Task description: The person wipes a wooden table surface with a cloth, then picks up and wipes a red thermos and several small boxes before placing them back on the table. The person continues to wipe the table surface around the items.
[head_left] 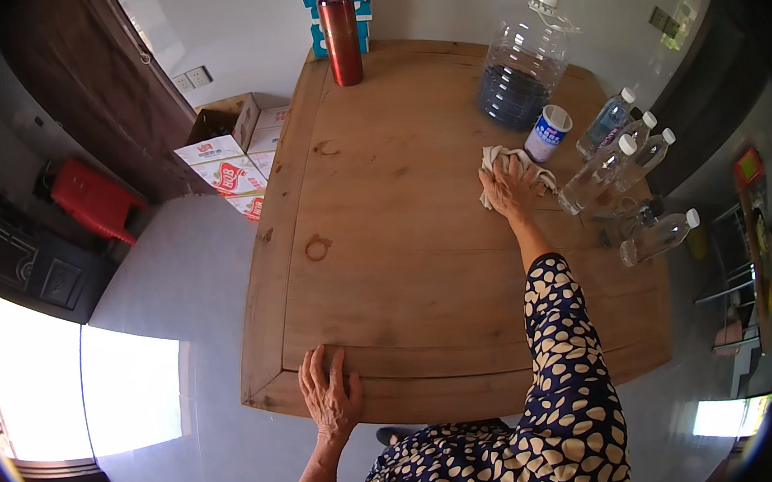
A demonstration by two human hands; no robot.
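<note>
My right hand point(511, 188) is stretched forward to the right side of the wooden table point(400, 194), pressing a pale cloth point(539, 174) against the top. The cloth bunches out around my fingers, just in front of a blue and white paper-like cup point(548, 134). Resting at the near left edge of the table is my left hand point(330, 398), its fingers spread on the wood and nothing in it. A dark ring mark point(318, 247) stains the tabletop on the left.
Behind the cup stands a large clear jug point(518, 72) of dark liquid. Several clear bottles point(597, 175) line the right side, one point(662, 237) lower down. At the far left are a red flask point(340, 36) and teal-white boxes point(366, 11). Cartons point(233, 167) sit beside the table.
</note>
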